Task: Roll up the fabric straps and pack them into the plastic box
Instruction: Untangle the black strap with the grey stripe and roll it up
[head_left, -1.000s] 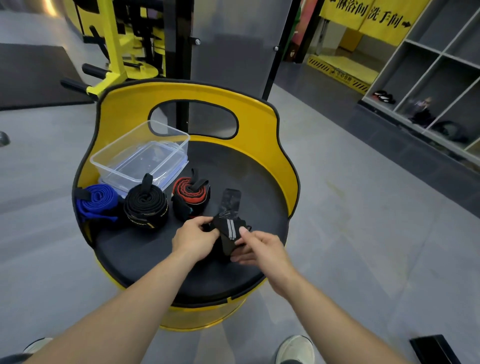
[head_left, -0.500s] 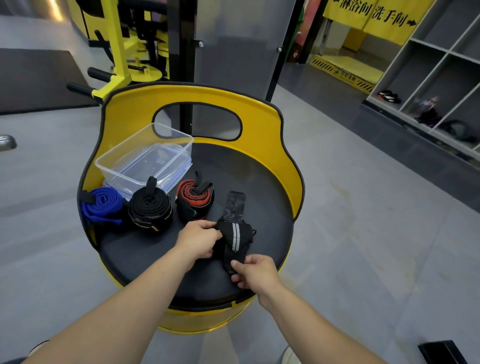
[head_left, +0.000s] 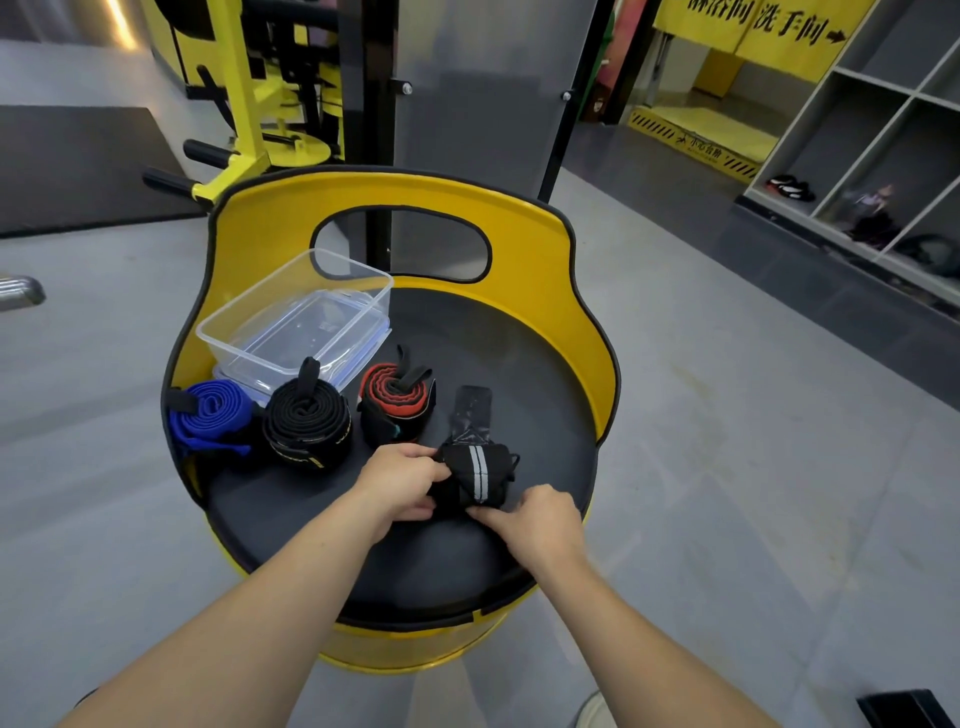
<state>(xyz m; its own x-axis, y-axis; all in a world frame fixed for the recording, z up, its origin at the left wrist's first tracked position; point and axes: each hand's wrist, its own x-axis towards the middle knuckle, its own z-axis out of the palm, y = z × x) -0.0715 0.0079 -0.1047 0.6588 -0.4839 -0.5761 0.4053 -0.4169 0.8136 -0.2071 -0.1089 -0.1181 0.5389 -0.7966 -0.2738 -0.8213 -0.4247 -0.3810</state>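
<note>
Three rolled straps (head_left: 306, 421) flank the plastic box (head_left: 296, 317); both hands (head_left: 402, 480) grip the striped strap (head_left: 478, 475).

**Clearance and Obstructions**

Bare tabletop (head_left: 530, 364) lies open right of the plastic box (head_left: 296, 317). The yellow backrest (head_left: 519, 244) walls the far and side edges. Blue roll (head_left: 208, 415), black roll (head_left: 306, 423) and red roll (head_left: 397, 400) line the box's near side.
</note>
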